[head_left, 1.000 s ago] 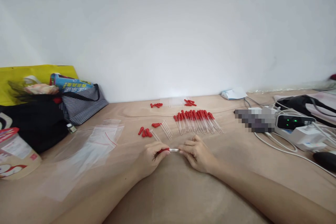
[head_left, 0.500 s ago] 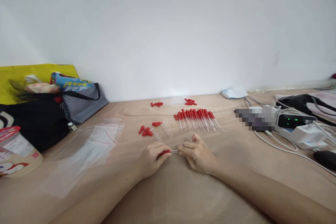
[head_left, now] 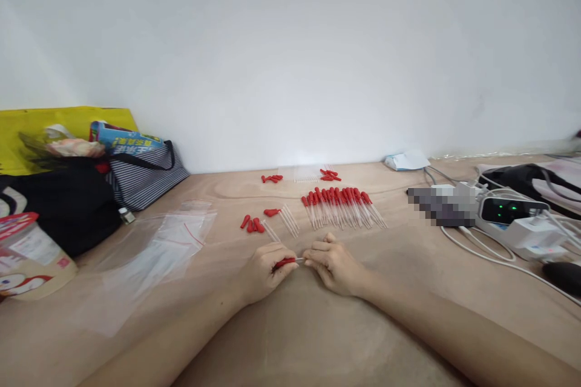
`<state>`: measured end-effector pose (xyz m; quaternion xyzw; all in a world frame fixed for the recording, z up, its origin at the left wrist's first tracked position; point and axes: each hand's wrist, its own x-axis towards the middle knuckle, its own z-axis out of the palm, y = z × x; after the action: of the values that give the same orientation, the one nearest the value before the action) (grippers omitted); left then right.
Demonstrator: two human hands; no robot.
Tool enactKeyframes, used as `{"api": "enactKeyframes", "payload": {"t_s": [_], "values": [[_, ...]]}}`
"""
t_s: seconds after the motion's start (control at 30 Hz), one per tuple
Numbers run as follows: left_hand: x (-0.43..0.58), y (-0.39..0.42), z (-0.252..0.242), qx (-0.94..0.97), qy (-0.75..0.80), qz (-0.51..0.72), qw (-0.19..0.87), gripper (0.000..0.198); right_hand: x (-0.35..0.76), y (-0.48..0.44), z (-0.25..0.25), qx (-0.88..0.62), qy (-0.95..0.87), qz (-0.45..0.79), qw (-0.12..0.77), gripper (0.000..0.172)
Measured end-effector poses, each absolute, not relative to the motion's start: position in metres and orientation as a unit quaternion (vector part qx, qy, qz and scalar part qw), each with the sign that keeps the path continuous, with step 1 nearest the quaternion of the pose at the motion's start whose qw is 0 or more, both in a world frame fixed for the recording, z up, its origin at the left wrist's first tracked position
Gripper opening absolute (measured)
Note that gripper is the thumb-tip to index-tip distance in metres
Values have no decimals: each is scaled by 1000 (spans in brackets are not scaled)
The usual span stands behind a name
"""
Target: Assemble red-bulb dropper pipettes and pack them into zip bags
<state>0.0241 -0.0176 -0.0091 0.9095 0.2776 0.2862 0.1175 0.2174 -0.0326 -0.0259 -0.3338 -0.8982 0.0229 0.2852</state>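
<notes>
My left hand (head_left: 269, 271) is closed around a red rubber bulb (head_left: 285, 263), close to the table's near middle. Facing it, my right hand (head_left: 333, 266) pinches a clear dropper tube (head_left: 299, 260), a short length of which shows between the two hands. The tube meets the bulb's end, though how far it sits inside is hidden by fingers. Just beyond my left hand lie loose red bulbs (head_left: 256, 225) and several clear tubes (head_left: 288, 221). A row of droppers with red bulbs fitted (head_left: 338, 207) is spread out beyond my right hand.
Clear zip bags (head_left: 158, 254) lie to the left, near a tub (head_left: 34, 260) and a striped bag (head_left: 145, 175). More bulbs (head_left: 272, 179) and tubes (head_left: 306, 174) are by the wall. Cables and a charger box (head_left: 512, 211) occupy the right.
My right hand has come slightly left, closer to my left hand, and less of the tube shows between them. My left hand keeps its hold on the bulb.
</notes>
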Motion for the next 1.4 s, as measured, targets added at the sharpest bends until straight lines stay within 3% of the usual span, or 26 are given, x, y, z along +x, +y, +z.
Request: {"api": "enactKeyframes", "payload": {"t_s": [0.27, 0.43, 0.53, 0.93, 1.4], "values": [[18, -11, -10, 884, 331, 308, 120, 12, 227, -34, -17, -365, -890, -48, 268, 20], [9, -3, -11, 827, 412, 381, 24, 22, 225, -28, -23, -443, -840, -48, 311, 26], [1, 5, -13, 788, 468, 400, -14, 13, 220, -11, -24, -513, -790, -37, 333, 30], [-19, 19, -11, 743, 598, 287, -94, 10, 181, 47, -16, -655, -719, -51, 228, 21], [-19, 37, -15, 797, 521, 306, -3, 7, 179, 43, -17, -649, -727, -51, 221, 31]]}}
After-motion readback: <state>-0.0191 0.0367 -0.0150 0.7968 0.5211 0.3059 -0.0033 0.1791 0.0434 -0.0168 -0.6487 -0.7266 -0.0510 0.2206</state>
